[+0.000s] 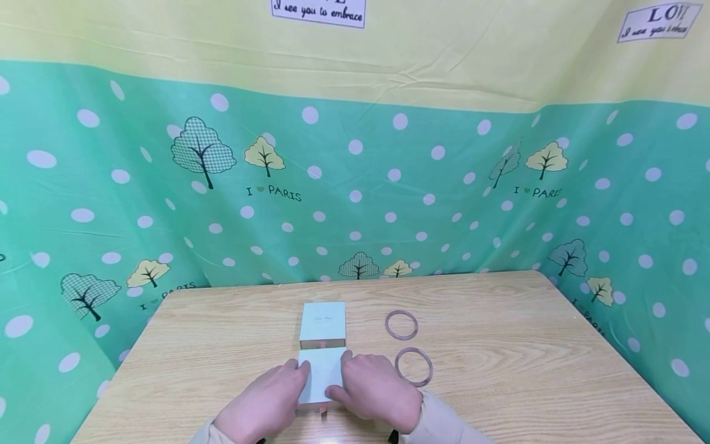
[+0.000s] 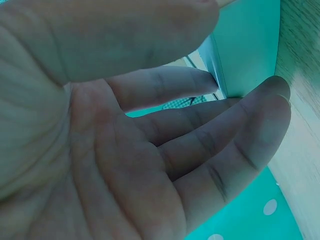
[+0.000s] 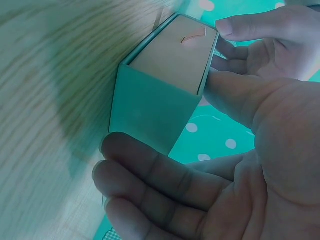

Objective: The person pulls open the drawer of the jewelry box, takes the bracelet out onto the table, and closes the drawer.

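Observation:
A pale blue drawer-style gift box (image 1: 320,374) lies on the table with a pink ribbon tab on its near face. My left hand (image 1: 273,394) holds its left side, thumb at the top edge and fingers along the wall. On the opposite side, my right hand (image 1: 373,383) grips the box, thumb on the top and forefinger near the far right corner. In the right wrist view, the box's pale drawer front (image 3: 172,55) sits inside the sleeve. A second matching box (image 1: 323,322) lies directly behind the first, small print on its lid.
Two pinkish-purple bangles, the far bangle (image 1: 387,323) and the near bangle (image 1: 430,367), lie to the right of the boxes. Wood-grain tabletop (image 1: 532,345) extends around them. A green polka-dot curtain (image 1: 355,172) hangs behind and at both sides.

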Available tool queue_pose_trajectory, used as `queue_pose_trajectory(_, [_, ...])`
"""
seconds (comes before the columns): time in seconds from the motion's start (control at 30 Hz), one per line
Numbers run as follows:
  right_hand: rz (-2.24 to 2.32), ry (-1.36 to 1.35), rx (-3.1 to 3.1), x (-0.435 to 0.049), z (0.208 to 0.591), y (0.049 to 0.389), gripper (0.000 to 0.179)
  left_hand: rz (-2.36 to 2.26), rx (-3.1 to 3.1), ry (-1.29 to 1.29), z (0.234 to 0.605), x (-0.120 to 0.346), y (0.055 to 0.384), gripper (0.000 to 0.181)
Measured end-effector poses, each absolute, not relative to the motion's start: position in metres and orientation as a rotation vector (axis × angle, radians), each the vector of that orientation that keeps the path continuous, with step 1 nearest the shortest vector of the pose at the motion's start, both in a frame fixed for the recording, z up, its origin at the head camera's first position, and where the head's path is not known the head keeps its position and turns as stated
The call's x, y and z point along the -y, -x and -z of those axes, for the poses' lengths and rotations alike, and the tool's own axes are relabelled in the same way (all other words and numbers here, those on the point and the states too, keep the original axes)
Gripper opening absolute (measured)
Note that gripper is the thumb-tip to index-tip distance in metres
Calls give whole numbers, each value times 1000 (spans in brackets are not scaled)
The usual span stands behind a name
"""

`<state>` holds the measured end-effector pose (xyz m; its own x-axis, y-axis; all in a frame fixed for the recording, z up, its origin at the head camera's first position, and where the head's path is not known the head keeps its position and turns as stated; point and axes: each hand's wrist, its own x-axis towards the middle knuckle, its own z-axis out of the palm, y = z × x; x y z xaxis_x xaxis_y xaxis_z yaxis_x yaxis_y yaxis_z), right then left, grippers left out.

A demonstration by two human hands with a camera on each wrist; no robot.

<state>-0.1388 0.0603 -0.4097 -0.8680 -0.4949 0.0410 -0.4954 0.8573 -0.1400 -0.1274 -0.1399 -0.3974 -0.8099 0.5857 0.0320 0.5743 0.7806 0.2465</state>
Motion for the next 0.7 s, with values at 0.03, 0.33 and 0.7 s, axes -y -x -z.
queue_pose_trajectory(0.03, [-231,-808,3023,-60,410,139,51,-380,-2917,-947,397,140,128,31])
queue_pose_trajectory(0.33, [-211,-797,3016,-60,410,138,51,-358,-2909,-920,397,140,129,34])
queue_pose_trajectory(0.7, [-205,-794,3017,-60,411,139,53,-347,-2924,-936,397,140,129,36])
